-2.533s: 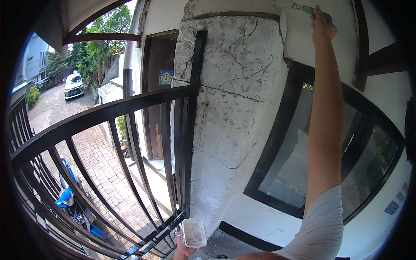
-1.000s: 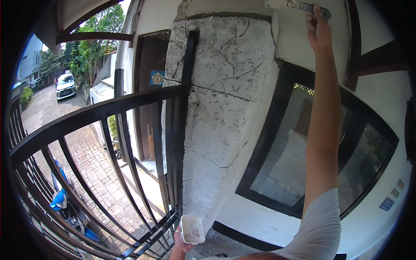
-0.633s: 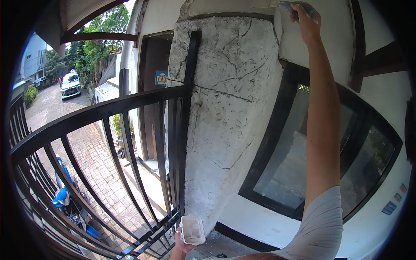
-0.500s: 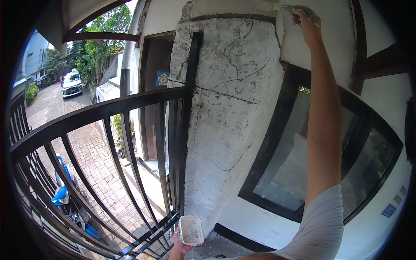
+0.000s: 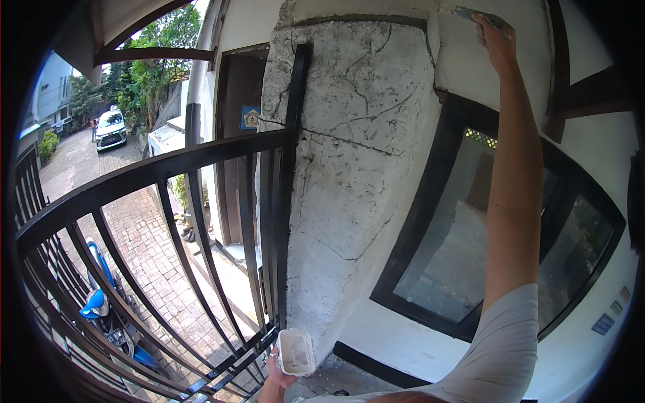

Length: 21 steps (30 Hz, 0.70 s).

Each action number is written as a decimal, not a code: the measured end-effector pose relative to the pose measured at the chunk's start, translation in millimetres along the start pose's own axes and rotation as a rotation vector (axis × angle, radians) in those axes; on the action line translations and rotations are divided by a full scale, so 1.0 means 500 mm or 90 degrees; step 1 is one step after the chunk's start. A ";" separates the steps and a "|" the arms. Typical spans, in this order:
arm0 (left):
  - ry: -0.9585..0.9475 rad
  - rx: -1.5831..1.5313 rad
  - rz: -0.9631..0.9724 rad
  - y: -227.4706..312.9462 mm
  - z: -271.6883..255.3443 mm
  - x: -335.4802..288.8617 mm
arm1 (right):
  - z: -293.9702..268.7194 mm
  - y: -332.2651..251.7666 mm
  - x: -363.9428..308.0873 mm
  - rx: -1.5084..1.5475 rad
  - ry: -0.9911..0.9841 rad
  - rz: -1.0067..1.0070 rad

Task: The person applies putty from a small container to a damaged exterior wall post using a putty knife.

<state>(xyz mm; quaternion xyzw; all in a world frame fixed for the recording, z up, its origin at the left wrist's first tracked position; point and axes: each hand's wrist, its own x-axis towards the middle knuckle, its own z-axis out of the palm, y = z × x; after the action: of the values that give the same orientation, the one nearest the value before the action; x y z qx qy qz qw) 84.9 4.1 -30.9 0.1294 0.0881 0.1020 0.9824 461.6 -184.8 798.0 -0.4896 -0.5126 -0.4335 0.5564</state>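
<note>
My right hand (image 5: 496,35) is raised high at the top right, closed round the handle of a putty knife (image 5: 465,12). The blade points left, against or close to the pale wall (image 5: 463,57) beside the top corner of the cracked column; whether it touches I cannot tell. Low in the middle, my left hand (image 5: 277,371) grips a white plastic tub (image 5: 296,352) by its left side. Whitish paste smears the inside of the tub. Between the hands stands the column (image 5: 356,154), its white and grey surface rough and crossed by cracks.
A black metal railing (image 5: 161,164) curves along my left, its post against the column. To the right is a dark-framed window (image 5: 430,221). Beyond the railing are a paved lane (image 5: 144,235), a blue motorbike (image 5: 97,302) and a parked white car (image 5: 111,129).
My right hand and the putty knife have shifted a little to the right. The left hand still holds the tub, which sits slightly higher in view.
</note>
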 end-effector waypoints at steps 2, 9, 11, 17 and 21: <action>0.014 -0.028 0.008 0.006 0.002 -0.008 | -0.016 -0.024 -0.014 0.072 -0.007 -0.008; 0.008 -0.038 -0.004 0.019 0.003 -0.034 | 0.053 -0.032 -0.028 0.147 -0.105 0.010; -0.008 -0.039 -0.012 0.022 0.001 -0.032 | 0.067 -0.013 -0.021 0.132 -0.126 0.024; 0.006 -0.030 0.008 0.025 -0.007 -0.051 | -0.046 0.009 -0.054 0.158 -0.006 0.135; -0.004 -0.022 -0.024 0.033 0.000 -0.056 | -0.126 -0.044 -0.134 0.250 0.067 0.128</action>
<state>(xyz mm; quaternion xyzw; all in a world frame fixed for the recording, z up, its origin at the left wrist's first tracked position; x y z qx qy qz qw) 54.9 13.4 -22.1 0.1110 0.0857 0.0847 0.9865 442.5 -251.5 734.1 -0.3974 -0.5062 -0.2924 0.7073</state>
